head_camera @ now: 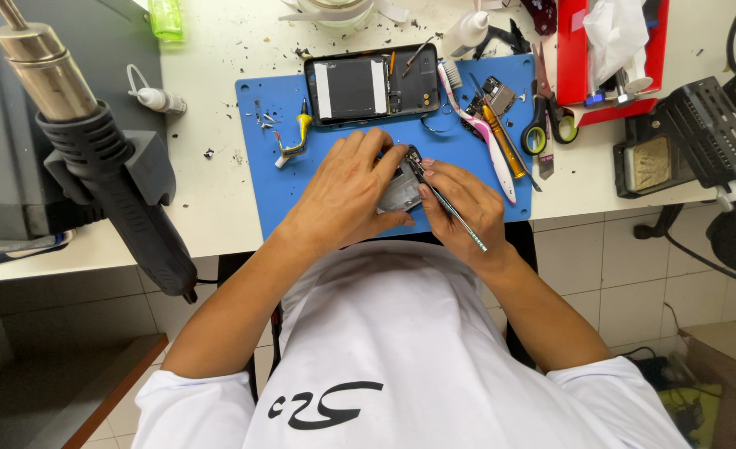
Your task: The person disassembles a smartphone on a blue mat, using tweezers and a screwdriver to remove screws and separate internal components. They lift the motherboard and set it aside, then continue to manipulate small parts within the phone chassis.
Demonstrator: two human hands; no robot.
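Note:
My left hand (347, 195) rests on the blue work mat (272, 187) and grips a small grey device part (400, 189), covering most of it. My right hand (466, 204) pinches a thin metal tool (455, 218) like tweezers, its tip touching the top of the part near my left fingertips. Above the hands an opened black phone body (372, 83) lies face down on the mat, showing white and dark inner sections.
A pink toothbrush (480, 133), an orange-handled tool (505, 141) and green-handled scissors (547, 125) lie right of the hands. A yellow tool (297, 137) lies left. A hot-air gun (93, 150) stands at the left edge, a red tray (572, 58) and a black stand (701, 125) at the right.

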